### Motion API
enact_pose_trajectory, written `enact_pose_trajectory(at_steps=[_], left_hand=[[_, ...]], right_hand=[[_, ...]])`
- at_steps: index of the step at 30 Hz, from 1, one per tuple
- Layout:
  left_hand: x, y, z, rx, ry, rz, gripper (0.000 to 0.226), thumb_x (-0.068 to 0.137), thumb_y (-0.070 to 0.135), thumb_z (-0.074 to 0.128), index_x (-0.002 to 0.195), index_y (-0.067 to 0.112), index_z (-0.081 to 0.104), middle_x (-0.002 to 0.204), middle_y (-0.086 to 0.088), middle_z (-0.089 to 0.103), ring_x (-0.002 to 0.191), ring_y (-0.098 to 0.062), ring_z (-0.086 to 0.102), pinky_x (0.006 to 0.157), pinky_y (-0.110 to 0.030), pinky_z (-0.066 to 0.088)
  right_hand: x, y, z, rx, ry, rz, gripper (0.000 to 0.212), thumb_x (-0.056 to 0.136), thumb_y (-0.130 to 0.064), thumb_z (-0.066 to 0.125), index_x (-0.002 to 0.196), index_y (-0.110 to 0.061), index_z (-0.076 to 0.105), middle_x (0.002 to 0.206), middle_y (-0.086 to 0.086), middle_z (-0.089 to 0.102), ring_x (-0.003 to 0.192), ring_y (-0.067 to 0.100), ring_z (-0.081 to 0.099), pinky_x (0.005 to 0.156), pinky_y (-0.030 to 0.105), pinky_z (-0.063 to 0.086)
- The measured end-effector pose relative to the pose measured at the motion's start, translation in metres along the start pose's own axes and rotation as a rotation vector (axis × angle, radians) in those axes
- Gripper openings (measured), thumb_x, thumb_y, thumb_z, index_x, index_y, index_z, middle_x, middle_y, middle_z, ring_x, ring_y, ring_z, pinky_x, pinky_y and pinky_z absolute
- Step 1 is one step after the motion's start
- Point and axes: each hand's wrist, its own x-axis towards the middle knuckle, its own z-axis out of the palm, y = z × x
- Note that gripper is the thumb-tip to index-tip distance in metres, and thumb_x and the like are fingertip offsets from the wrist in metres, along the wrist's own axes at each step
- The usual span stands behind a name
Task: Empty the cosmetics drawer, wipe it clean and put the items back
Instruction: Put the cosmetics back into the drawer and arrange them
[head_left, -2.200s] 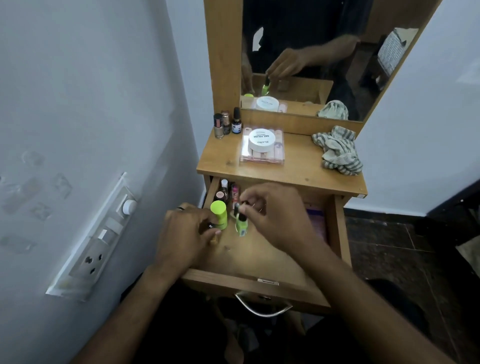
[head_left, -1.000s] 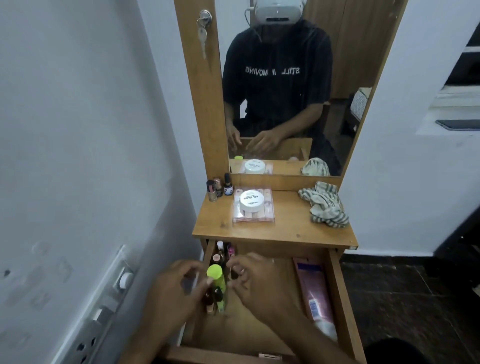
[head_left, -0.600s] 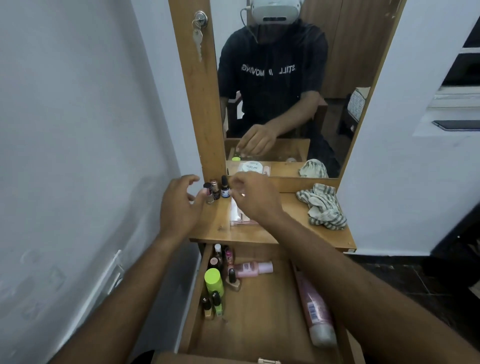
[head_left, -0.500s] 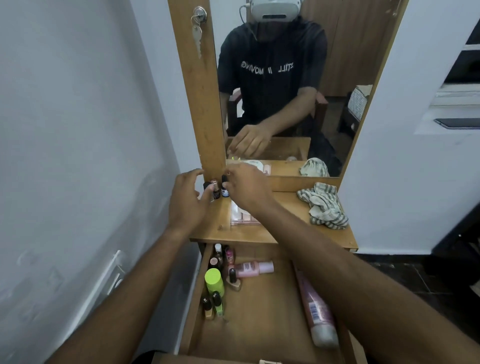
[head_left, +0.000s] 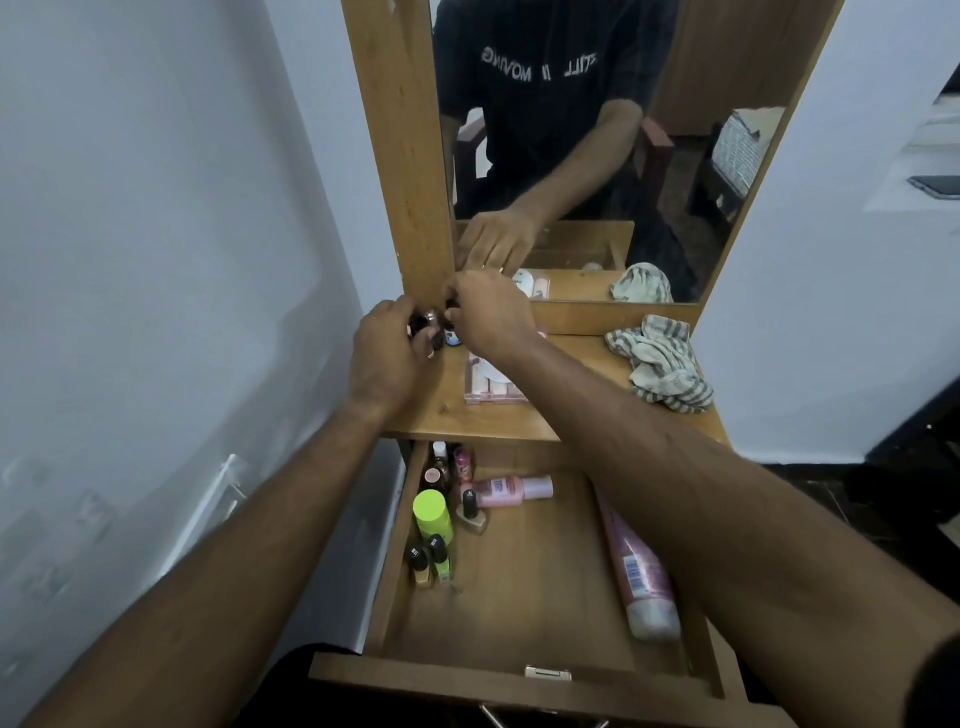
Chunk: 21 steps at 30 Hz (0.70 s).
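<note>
Both hands up at the far left corner of the dresser top (head_left: 566, 415), hard against the mirror frame (head_left: 400, 156). Left hand (head_left: 387, 358) curled around the small nail-polish bottles (head_left: 430, 326) standing there, fingers closed on them; which of them gripped, impossible to tell. Right hand (head_left: 485, 317) close alongside, fingertips pinched at a dark-capped bottle (head_left: 451, 332) in the same cluster; firmness of the grip not visible. Almost no gap between the two hands, and none between bottles and frame.

Just right of the hands, partly under the right forearm, a clear pink case (head_left: 491, 387) flat on the top. Farther right, near the right edge, a crumpled striped cloth (head_left: 662, 366). Bare wood between case and cloth, and along the near edge of the top.

Below, the drawer (head_left: 519, 686) pulled well out toward the person. Left side crowded: neon green bottle (head_left: 432, 514) upright against the left wall, two small polish bottles (head_left: 430, 564) just nearer, several more little bottles (head_left: 447, 467) packed into the far left corner. A pink bottle (head_left: 511, 488) lying on its side across the far end, and a gold-based polish (head_left: 471, 514) just in front of it. A long pink tube (head_left: 636, 582) lying along the right wall, cap toward the near end. Middle and near part of the drawer floor open wood.

White wall close on the left.
</note>
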Motion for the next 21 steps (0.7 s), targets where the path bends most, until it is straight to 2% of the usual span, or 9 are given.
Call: enact_pose_trajectory(at_steps=[7, 10, 13, 15, 17, 21], left_hand=[[-0.035, 0.023, -0.034, -0.112, 0.221, 0.002, 0.017, 0.088, 0.018, 0.075, 0.103, 0.014, 0.069, 0.097, 0.003, 0.068, 0.078, -0.008, 0.061, 0.072, -0.005, 0.041], [-0.07, 0.035, -0.058, -0.161, 0.252, -0.029, 0.022, 0.089, 0.021, 0.076, 0.109, 0.015, 0.071, 0.1, 0.008, 0.067, 0.085, -0.002, 0.061, 0.079, -0.003, 0.043], [-0.106, 0.035, -0.079, -0.169, 0.191, -0.067, 0.025, 0.087, 0.022, 0.078, 0.112, 0.019, 0.074, 0.102, 0.01, 0.068, 0.087, -0.002, 0.064, 0.082, -0.005, 0.047], [-0.128, 0.035, -0.09, -0.186, 0.121, -0.091, 0.024, 0.085, 0.023, 0.08, 0.108, 0.024, 0.075, 0.1, 0.011, 0.07, 0.087, -0.002, 0.066, 0.082, -0.007, 0.049], [-0.149, 0.039, -0.097, -0.212, 0.05, -0.089, 0.025, 0.082, 0.022, 0.082, 0.103, 0.03, 0.074, 0.096, 0.014, 0.07, 0.086, -0.002, 0.067, 0.081, -0.007, 0.049], [-0.184, 0.052, -0.097, -0.231, -0.057, -0.006, 0.024, 0.075, 0.025, 0.089, 0.096, 0.025, 0.076, 0.093, 0.016, 0.069, 0.087, -0.003, 0.066, 0.079, -0.007, 0.046]], right_hand=[[-0.004, 0.002, 0.007, 0.112, 0.041, -0.019, 0.009, 0.088, -0.013, 0.068, 0.095, -0.018, 0.072, 0.09, 0.0, 0.07, 0.084, 0.019, 0.064, 0.074, 0.04, 0.058], [-0.014, 0.002, 0.003, 0.125, 0.166, -0.062, 0.018, 0.089, -0.014, 0.064, 0.105, -0.016, 0.072, 0.096, 0.001, 0.071, 0.088, 0.02, 0.065, 0.076, 0.036, 0.055], [-0.035, -0.002, -0.018, 0.251, 0.32, -0.065, 0.02, 0.087, -0.016, 0.065, 0.105, -0.016, 0.075, 0.096, 0.0, 0.073, 0.087, 0.015, 0.065, 0.077, 0.03, 0.053], [-0.058, -0.004, -0.035, 0.369, 0.39, -0.074, 0.017, 0.085, -0.015, 0.068, 0.098, -0.017, 0.078, 0.088, -0.006, 0.073, 0.078, 0.005, 0.063, 0.077, 0.017, 0.05], [-0.09, -0.004, -0.048, 0.487, 0.376, -0.065, 0.013, 0.083, -0.015, 0.073, 0.094, -0.018, 0.079, 0.078, -0.012, 0.069, 0.067, 0.0, 0.061, 0.071, 0.006, 0.045], [-0.154, 0.001, -0.047, 0.576, 0.235, -0.019, 0.013, 0.083, -0.02, 0.08, 0.096, -0.018, 0.079, 0.075, -0.01, 0.07, 0.063, 0.004, 0.063, 0.062, 0.016, 0.053]])
